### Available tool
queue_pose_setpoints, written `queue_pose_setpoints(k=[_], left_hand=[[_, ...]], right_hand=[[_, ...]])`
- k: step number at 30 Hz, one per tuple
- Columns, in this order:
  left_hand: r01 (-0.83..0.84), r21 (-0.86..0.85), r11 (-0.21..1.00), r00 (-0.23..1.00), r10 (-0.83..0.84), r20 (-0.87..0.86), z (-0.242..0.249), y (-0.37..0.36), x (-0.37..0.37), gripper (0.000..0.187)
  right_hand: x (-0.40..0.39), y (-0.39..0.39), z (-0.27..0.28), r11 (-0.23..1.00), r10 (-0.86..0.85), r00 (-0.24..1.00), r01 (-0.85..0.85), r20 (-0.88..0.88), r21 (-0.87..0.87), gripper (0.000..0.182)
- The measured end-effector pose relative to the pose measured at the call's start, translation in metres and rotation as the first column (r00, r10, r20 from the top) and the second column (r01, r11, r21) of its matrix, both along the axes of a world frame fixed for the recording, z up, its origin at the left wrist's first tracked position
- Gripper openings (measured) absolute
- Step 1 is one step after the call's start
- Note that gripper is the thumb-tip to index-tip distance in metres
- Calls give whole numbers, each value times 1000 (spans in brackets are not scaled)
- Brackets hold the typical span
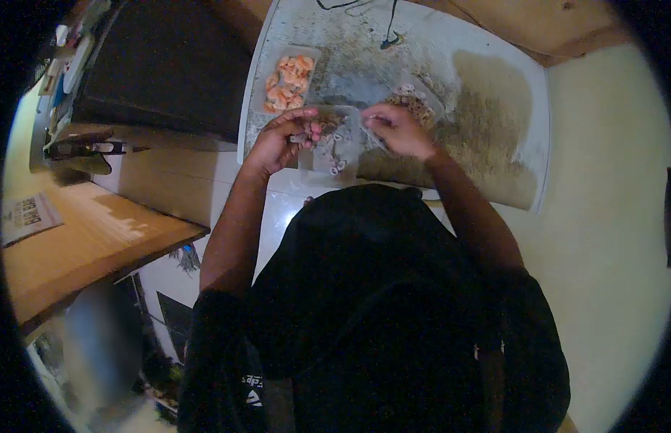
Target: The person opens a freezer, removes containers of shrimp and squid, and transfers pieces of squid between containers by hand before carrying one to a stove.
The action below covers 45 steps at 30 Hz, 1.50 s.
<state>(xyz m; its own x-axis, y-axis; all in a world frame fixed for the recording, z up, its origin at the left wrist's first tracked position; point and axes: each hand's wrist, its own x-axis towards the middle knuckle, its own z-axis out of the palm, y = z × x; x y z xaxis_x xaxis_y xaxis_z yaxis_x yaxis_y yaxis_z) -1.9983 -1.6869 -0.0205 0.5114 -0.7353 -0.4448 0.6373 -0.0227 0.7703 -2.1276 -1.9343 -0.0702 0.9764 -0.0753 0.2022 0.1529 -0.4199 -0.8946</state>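
Observation:
A clear plastic container [322, 178] with pale squid rings [337, 167] and darker pieces in it stands in front of me. Over its left side is my left hand [276, 144], palm turned up and fingers curled around small brownish squid pieces. My right hand [402, 131] is at the container's right edge, thumb and fingers pinched together; what they hold, if anything, is too small to make out. Behind the right hand, a second clear container [438, 108] bears a heap of squid pieces [415, 102], partly hidden by that hand.
Peeled orange shrimp [289, 81] fill a clear container [315, 58] at the left of the stained white tabletop [487, 123]. A dark cable [390, 40] lies at the back. A wooden surface [97, 238] with a printed sheet [32, 216] is at left. A pale wall [610, 180] borders the right.

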Motion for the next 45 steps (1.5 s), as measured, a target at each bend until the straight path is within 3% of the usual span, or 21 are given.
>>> queue_pose_setpoints(k=[3,6,8,9,12,14,15,17,18,20,24,26,27,29,30,32,33,35,39,41,45], left_hand=[[76,-80,994,997,-76,3,-2,0,6,39],[149,-161,976,988,-153,-13,-1,-1,7,42],[126,-222,967,986,-147,-81,12,-5,3,46],[125,-221,967,987,-145,-77,14,-4,2,46],[100,-210,973,993,-110,-33,17,2,1,46],[103,-119,988,993,-95,69,20,7,2,47],[95,-122,988,994,-87,68,17,8,3,47],[181,56,982,958,-188,218,6,10,4,46],[177,52,983,958,-184,218,8,9,2,46],[154,33,988,980,-157,119,14,5,-3,42],[84,-52,995,978,-73,195,0,-1,-1,38],[8,103,995,895,-53,443,-5,-4,-1,36],[6,100,995,895,-49,443,-3,-6,-4,36],[119,400,909,734,-351,581,-1,-8,-12,34],[114,397,911,736,-345,582,0,-7,-13,34],[139,404,904,604,-401,689,0,-6,-17,30],[141,402,905,608,-400,686,6,-4,-18,30],[-15,442,897,453,-388,803,22,0,-17,30],[-19,283,959,577,-221,787,11,12,-15,28],[22,196,980,857,-119,502,2,15,-18,27],[-54,229,972,839,-80,538,1,20,-33,26]], right_hand=[[14,49,32,997,18,1000,-20,-23,-69,25],[23,68,35,988,138,979,-124,-152,93,24],[34,69,13,949,186,971,-218,-153,-229,22],[34,69,14,948,188,971,-219,-148,-229,22],[27,58,10,961,222,975,-219,-4,-167,20],[22,47,7,957,286,936,-269,-205,105,18],[18,42,13,956,292,934,-276,-206,103,18],[9,36,32,947,322,874,-294,-365,131,18],[8,35,29,946,324,872,-297,-366,127,18],[7,34,19,909,384,846,-276,-370,312,20],[2,29,23,913,388,820,-280,-421,295,22],[-4,27,28,927,353,812,-237,-465,291,22],[-10,26,27,927,354,811,-239,-467,288,22],[-21,22,24,929,251,837,-69,-486,362,19],[-24,21,27,930,254,836,-74,-486,359,19],[-29,18,33,772,263,780,182,-567,609,19],[-28,19,45,773,263,777,185,-572,607,19],[-22,25,68,582,325,787,271,-524,767,20],[-2,37,74,548,378,803,207,-461,810,21],[8,46,77,626,393,771,174,-500,760,26],[18,48,72,665,418,736,152,-533,731,40]])
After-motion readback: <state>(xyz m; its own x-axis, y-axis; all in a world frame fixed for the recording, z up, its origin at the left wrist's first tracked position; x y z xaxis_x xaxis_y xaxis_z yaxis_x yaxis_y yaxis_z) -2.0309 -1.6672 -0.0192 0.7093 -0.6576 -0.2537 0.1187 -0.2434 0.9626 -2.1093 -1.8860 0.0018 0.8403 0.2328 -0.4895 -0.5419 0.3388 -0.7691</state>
